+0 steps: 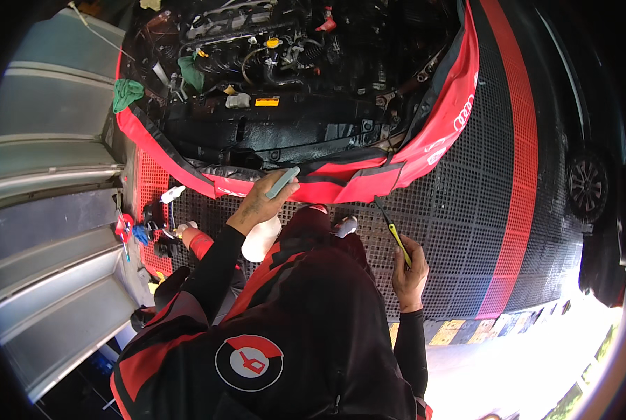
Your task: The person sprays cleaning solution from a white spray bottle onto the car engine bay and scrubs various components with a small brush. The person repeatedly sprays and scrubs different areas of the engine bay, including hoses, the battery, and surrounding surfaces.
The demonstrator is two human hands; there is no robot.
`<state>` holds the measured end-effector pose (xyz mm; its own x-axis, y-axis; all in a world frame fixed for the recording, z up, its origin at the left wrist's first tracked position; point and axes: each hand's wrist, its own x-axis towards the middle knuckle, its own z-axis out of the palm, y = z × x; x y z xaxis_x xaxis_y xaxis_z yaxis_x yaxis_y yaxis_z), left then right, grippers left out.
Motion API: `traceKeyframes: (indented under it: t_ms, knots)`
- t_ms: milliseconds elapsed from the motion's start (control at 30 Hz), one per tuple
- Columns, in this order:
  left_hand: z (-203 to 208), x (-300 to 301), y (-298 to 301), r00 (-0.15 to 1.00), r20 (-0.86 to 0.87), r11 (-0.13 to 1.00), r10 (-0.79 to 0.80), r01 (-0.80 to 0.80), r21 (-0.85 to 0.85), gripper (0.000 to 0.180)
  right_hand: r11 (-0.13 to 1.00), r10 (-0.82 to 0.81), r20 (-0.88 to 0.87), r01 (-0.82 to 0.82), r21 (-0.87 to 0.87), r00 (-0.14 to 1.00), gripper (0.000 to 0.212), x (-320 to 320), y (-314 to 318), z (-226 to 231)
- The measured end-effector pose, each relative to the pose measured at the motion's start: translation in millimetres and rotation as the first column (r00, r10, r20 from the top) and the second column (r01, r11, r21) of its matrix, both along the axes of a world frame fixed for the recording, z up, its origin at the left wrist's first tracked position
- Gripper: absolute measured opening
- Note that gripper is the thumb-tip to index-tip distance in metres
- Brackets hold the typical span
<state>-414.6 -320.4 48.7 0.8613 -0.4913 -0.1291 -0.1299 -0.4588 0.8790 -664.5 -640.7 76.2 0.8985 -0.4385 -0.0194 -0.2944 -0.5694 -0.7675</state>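
My left hand [258, 204] is raised over the front edge of a red protective cover [369, 186], its fingers closed on a flat grey-green block [283, 183] of a kind I cannot make out. Lower and to the right, my right hand [410, 275] grips a slim tool [396, 240] by its yellow handle. The tool's thin dark end points up and left toward the cover's lower edge. Beyond both hands lies the open engine bay [306, 119] of a car, with the cover draped around its front.
One green cloth [127, 94] hangs over the cover's left side; another green cloth [191, 73] lies in the bay. At left, another person's hand [185, 231] is near a white bottle [174, 194]. Grey shutters [54, 105] line the left; another car's wheel [586, 185] stands right.
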Motion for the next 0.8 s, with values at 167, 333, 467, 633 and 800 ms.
traceKeyframes:
  t_ms: [167, 333, 467, 633, 800]
  knots:
    - [3.3, 0.1, -31.3, 0.998, -0.063, 0.988, 0.02, -0.01, 0.153, 0.039, 0.994, 0.109, 0.051, -0.108, -0.02, 0.993, 0.022, 45.5, -28.0, 2.7]
    - [-8.0, 18.8, -66.9, 0.998, -0.057, 0.995, -0.003, 0.009, 0.099, 0.041, 0.987, 0.162, 0.039, -0.163, 0.004, 0.986, 0.023, 81.3, -46.8, 5.3]
    - [-18.9, 40.6, -98.5, 0.999, 0.002, 0.987, -0.034, 0.033, 0.155, 0.041, 0.985, 0.171, 0.057, -0.172, 0.023, 0.984, 0.022, 103.6, -67.6, 1.7]
    - [-9.8, 55.3, -126.4, 0.997, 0.057, 0.995, 0.042, -0.047, 0.086, 0.038, 0.982, 0.146, -0.043, -0.139, 0.127, 0.988, 0.022, 131.1, -101.4, -2.7]
    - [-6.0, 68.1, -164.1, 0.97, -0.025, 0.957, 0.241, -0.233, 0.172, 0.043, 0.935, 0.353, -0.027, -0.351, 0.046, 0.935, 0.023, 180.4, -157.1, -14.6]
